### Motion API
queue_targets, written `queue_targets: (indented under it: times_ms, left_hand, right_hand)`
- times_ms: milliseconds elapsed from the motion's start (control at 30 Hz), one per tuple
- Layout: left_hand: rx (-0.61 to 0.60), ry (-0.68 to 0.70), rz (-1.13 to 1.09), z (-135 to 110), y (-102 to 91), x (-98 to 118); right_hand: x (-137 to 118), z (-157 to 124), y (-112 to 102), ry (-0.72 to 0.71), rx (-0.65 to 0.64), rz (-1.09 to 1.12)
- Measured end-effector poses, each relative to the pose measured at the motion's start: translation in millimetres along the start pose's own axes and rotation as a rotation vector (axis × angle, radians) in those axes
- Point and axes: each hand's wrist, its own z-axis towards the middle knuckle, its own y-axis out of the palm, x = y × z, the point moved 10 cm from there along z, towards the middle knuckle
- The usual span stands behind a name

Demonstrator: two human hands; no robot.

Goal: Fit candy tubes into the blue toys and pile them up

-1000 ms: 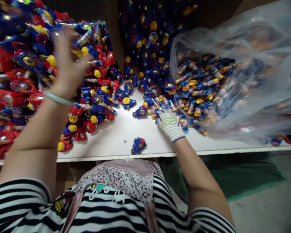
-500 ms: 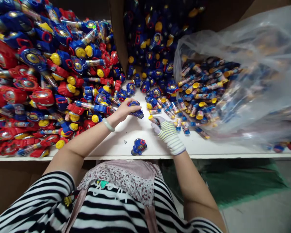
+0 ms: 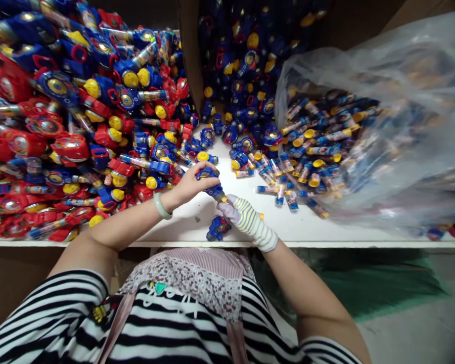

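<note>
My left hand, bare with a pale bangle at the wrist, grips a blue toy piece with a round top. Its lower end points toward my right hand, which wears a striped glove. Those gloved fingers close around a small printed tube, mostly hidden, whose yellow end meets the blue toy piece. Whether the tube is seated inside it I cannot tell. Just below both hands another blue toy piece with a red loop lies on the white tabletop.
Red and blue toys with tubes are heaped at the left. More blue toy pieces fill a dark box behind. At the right, a clear plastic bag spills yellow-capped printed tubes onto the table.
My right hand has moved left and toward me with the tube, meeting the blue toy piece. My left hand has come slightly lower with that piece.
</note>
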Motion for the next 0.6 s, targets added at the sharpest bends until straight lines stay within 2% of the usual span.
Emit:
queue_targets:
  times_ms: [67, 100, 200, 300, 433, 500, 533, 600]
  left_hand:
    - [-0.017, 0.008, 0.092, -1, -3.5, 5]
    - [0.006, 0.009, 0.117, -1, -7.1, 7]
    - [0.103, -0.030, 0.068, 4, -15.2, 0]
    - [0.125, -0.059, -0.013, 7, -10.6, -15]
    - [0.046, 0.005, 0.066, 4, -1.6, -14]
    - [-0.037, 0.021, 0.155, 4, -6.6, 1]
    - [-0.039, 0.054, 0.217, 6, -17.7, 16]
    - [0.085, 0.201, 0.371, 13, -58.1, 62]
  right_hand:
    - [-2, 3, 7, -0.031, -0.018, 0.102]
    - [-2, 5, 6, -0.036, 0.007, 0.071]
    - [0, 9, -7, 0.012, 0.121, -0.217]
    - [4, 7, -9, 0.091, 0.124, -0.417]
    - [5, 1, 4, 0.123, 0.095, -0.293]
    - [4, 4, 8, 0.085, 0.082, -0.172]
    - [3, 7, 7, 0.033, 0.069, -0.105]
    - [4, 13, -4, -0.093, 0.056, 0.016]
